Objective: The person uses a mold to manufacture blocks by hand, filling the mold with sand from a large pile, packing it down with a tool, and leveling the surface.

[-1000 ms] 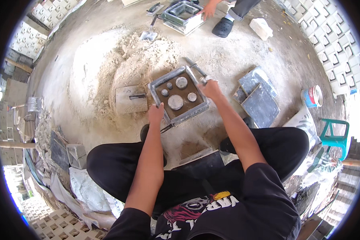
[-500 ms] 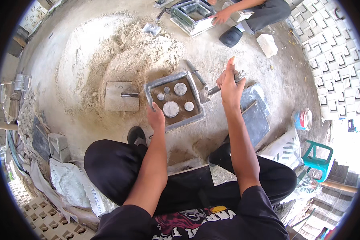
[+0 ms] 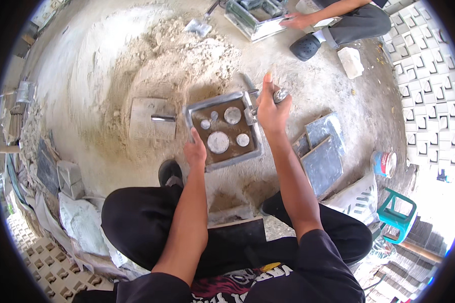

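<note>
Two hands at one square grey metal mould [image 3: 223, 132] with round discs inside, lying on the sandy ground [image 3: 86, 65]. Left hand [image 3: 195, 151] holding its near rim, fingers closed; right hand [image 3: 271, 108] gripping a metal handle [image 3: 279, 95] at its right edge. Probably heavy, stiff, gritty; best held by the rims.

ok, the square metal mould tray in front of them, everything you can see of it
The mould tray is a square grey metal frame with a brown recessed floor carrying five pale round discs of differing sizes. It lies flat but skewed on the sandy ground. The left hand grips its near-left rim; the right hand holds a metal handle at its far-right corner.
</note>
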Tool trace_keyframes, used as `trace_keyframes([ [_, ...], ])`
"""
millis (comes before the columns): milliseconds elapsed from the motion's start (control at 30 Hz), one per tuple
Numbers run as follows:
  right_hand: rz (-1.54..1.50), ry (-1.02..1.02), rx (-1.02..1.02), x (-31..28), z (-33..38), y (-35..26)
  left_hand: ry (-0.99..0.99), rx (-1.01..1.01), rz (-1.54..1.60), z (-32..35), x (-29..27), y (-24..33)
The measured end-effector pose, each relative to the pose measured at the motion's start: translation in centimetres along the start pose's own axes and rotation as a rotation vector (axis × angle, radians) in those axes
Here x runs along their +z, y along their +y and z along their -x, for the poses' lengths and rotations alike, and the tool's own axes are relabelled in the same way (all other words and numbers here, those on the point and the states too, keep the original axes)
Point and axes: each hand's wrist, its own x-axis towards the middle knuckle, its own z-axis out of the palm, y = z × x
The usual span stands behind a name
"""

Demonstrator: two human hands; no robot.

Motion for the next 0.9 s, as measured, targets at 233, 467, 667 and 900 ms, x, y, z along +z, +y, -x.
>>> trace_keyframes([
  [233,0.028,-0.124,0.063,-1.3,0.8,1.6,0.104,0.037,-0.015,1.3,-0.4,1.5],
  [467,0.009,-0.028,0.088,-3.1,3.2,1.4,0.151,0.041,-0.165,1.3,0.4,1.3],
  [667,0.098,-0.135,0.007,-5.2,5.8,0.8,0.259,0.237,-0.247,1.3,0.5,1.1],
  [900,0.147,-0.098,-0.036,-6.9,7.5,1.5,0.259,0.456,-0.273,2.1,0.3,1.3],
])
